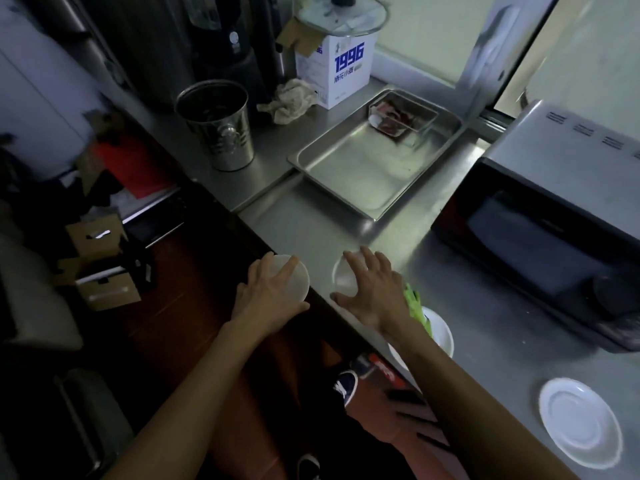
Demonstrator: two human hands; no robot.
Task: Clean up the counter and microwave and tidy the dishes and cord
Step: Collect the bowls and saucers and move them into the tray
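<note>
Head view showed the left hand [273,292] gripping a small white saucer [294,282] from above, fingers curled over its far rim, thumb under its near edge, holding it out past the left edge of the surface [485,323]. The right hand [370,289] lay spread, fingers straight, on a second small saucer [341,277] that sat on the surface close to that edge. Just right of that hand stood a white bowl [443,334] with green vegetable stalks [415,303] in it. Nearer, at the right, rested a larger white plate [581,422]. Farther right sat a dark microwave [540,230], its door closed. Beyond the hands lay a steel tray [360,174] holding a small clear container [403,117] in its far corner. Left of the tray stood a metal cup [218,126], then a crumpled cloth [294,100] beside a white box [341,72] marked 1996, a glass lid [341,15] resting on top. I couldn't make out a cord.
</note>
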